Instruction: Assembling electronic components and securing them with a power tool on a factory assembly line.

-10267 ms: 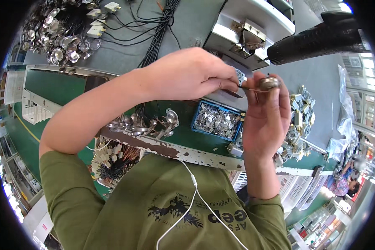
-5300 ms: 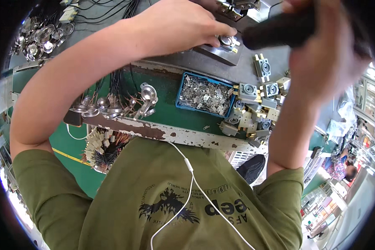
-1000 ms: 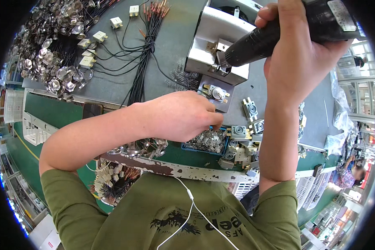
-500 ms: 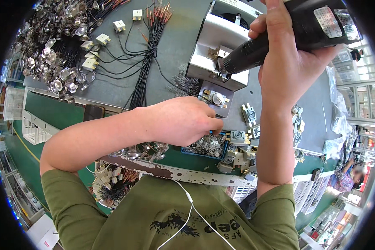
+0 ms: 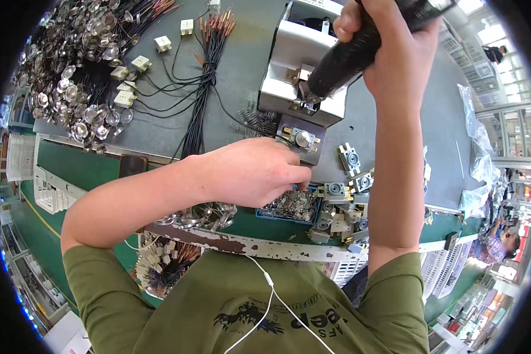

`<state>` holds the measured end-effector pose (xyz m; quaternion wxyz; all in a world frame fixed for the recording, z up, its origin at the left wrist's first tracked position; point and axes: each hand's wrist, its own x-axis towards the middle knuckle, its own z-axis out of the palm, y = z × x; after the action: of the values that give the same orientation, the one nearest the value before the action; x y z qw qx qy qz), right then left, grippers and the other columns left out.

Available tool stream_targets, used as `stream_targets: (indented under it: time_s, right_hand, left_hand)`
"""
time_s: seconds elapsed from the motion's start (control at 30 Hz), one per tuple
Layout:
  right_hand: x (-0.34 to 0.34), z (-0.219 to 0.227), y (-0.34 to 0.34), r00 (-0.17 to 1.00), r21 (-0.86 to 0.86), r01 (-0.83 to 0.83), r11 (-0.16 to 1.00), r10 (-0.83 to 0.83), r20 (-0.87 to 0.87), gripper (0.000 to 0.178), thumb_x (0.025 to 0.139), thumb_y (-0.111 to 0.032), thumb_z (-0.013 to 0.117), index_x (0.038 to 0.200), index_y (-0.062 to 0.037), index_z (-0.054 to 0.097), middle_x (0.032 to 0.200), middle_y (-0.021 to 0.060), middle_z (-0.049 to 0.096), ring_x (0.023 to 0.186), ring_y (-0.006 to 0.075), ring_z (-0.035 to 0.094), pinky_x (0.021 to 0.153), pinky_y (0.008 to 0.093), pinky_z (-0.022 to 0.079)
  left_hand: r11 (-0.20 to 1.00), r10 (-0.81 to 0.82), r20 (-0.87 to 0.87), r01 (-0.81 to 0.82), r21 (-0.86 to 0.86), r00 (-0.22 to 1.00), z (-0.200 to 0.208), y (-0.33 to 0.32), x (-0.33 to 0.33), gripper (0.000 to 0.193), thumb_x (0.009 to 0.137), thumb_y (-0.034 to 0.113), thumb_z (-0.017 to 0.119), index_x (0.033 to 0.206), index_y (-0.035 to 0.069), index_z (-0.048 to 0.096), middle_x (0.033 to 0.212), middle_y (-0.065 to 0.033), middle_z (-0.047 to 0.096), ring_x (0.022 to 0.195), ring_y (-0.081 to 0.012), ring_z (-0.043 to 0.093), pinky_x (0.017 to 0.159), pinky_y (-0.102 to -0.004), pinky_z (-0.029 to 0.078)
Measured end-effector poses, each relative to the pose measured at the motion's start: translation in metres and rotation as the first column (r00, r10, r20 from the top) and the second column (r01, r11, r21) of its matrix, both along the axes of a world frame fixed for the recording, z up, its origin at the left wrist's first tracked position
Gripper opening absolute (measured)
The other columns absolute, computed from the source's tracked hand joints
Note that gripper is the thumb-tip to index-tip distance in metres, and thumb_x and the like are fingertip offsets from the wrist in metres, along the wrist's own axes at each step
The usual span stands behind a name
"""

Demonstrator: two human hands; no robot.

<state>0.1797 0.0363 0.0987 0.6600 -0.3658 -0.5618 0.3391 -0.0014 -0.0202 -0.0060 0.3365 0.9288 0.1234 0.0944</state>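
Note:
My right hand is wrapped round a black power screwdriver. Its tapered nose leans down and left against a white connector block in a bent metal fixture; the tip itself is hard to see. My left hand hangs over a blue tray of small metal pieces, fingers bent down and pressed together; what they pinch, if anything, is hidden. Just beyond that hand, a thermostat-like part with a round metal cap sits on the fixture's front plate.
Black wires with white connectors lie left of the fixture, beside loose springs. A heap of round metal caps fills the far left. Several grey switch bodies crowd right of the tray. Plastic bags lie at the right edge.
My right hand and the screwdriver have shifted slightly left and up in the picture, the nose still at the fixture. My left hand stays over the tray. The whole view has shifted slightly.

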Motion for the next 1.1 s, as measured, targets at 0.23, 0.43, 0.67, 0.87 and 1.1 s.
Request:
stream_targets:
  time_s: [0.23, 0.43, 0.67, 0.87, 1.1]
  right_hand:
    - [-0.029, -0.008, -0.019, 0.972, 0.095, 0.216, 0.972, -0.205, -0.115, 0.055, 0.087, 0.005, 0.075, 0.131, -0.0034, 0.043, 0.093, 0.0075, 0.069, 0.072, 0.0116, 0.067, 0.061, 0.0252, 0.056]
    - [-0.022, -0.017, -0.036, 0.985, 0.213, 0.172, 0.962, -0.17, -0.025, 0.055, 0.086, 0.007, 0.076, 0.129, -0.0018, 0.043, 0.097, 0.01, 0.069, 0.078, 0.0121, 0.068, 0.065, 0.0267, 0.058]
    - [-0.018, -0.024, -0.072, 0.979, 0.123, 0.204, 0.971, -0.198, -0.053, 0.055, 0.085, 0.008, 0.076, 0.128, -0.0012, 0.043, 0.097, 0.0099, 0.069, 0.079, 0.0124, 0.068, 0.066, 0.0271, 0.058]
    - [-0.026, -0.029, -0.071, 0.965, 0.067, 0.26, 0.963, -0.256, -0.062, 0.056, 0.084, 0.009, 0.076, 0.128, -0.0007, 0.043, 0.097, 0.0099, 0.069, 0.079, 0.0126, 0.068, 0.066, 0.0274, 0.058]
    - [-0.037, -0.031, -0.064, 0.956, 0.012, 0.288, 0.958, -0.287, -0.069, 0.057, 0.084, 0.011, 0.077, 0.128, -0.0001, 0.043, 0.097, 0.0098, 0.069, 0.079, 0.0129, 0.069, 0.066, 0.0278, 0.058]
  left_hand:
    - [0.994, 0.054, 0.159, -0.067, 0.081, 0.986, 0.01, 0.007, 0.003, 0.01, 0.083, 0.007, 0.065, 0.093, 0.004, 0.068, 0.082, -0.0146, 0.065, 0.083, -0.0356, 0.067, 0.077, -0.0473, 0.055]
    - [0.901, 0.344, 0.133, -0.367, 0.232, 0.929, 0.019, 0.036, -0.013, 0.012, 0.09, 0.019, 0.072, 0.092, 0.008, 0.07, 0.09, -0.0066, 0.071, 0.089, -0.0275, 0.068, 0.082, -0.0405, 0.049]
    - [0.84, 0.303, 0.192, -0.357, 0.409, 0.933, -0.02, 0.027, 0.003, 0.013, 0.087, 0.021, 0.076, 0.092, 0.011, 0.068, 0.09, -0.0021, 0.068, 0.092, -0.0228, 0.065, 0.083, -0.0382, 0.046]
    - [0.823, 0.292, 0.286, -0.392, 0.412, 0.913, -0.03, 0.026, -0.002, 0.013, 0.084, 0.018, 0.077, 0.092, 0.012, 0.069, 0.099, -0.0001, 0.07, 0.098, -0.0229, 0.065, 0.085, -0.0382, 0.047]
    - [0.868, 0.275, 0.282, -0.363, 0.338, 0.919, -0.037, 0.03, -0.003, 0.013, 0.083, 0.017, 0.077, 0.092, 0.012, 0.069, 0.102, 0.001, 0.071, 0.097, -0.0231, 0.066, 0.082, -0.0386, 0.049]
